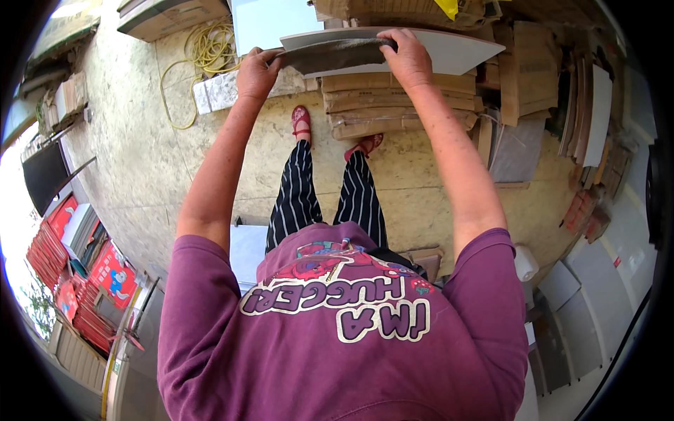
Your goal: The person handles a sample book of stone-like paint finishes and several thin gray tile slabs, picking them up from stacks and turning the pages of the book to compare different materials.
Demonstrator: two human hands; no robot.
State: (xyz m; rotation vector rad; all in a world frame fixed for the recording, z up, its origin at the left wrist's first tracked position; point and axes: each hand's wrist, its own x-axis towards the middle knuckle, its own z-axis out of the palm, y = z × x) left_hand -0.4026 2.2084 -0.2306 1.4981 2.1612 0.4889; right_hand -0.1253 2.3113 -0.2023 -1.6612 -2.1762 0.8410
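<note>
A dark grey strip that looks like a cloth (pixel 333 56) is stretched between my two hands, out in front of me. My left hand (pixel 257 76) pinches its left end, and my right hand (pixel 409 59) grips the right end, thumb and fingers closed. Beneath and just behind the strip lies a white board (pixel 449 55) with a pointed right corner. The strip hides part of this board. Under the board is a stack of flattened brown cardboard (pixel 400 102), close to my feet.
A coil of yellow hose or rope (pixel 210 49) lies on the concrete floor (pixel 140 161) at the far left. Cardboard sheets (pixel 530 70) lean at the right. A brown carton (pixel 172 19) stands at the back. Red printed items (pixel 116 277) are piled at the left.
</note>
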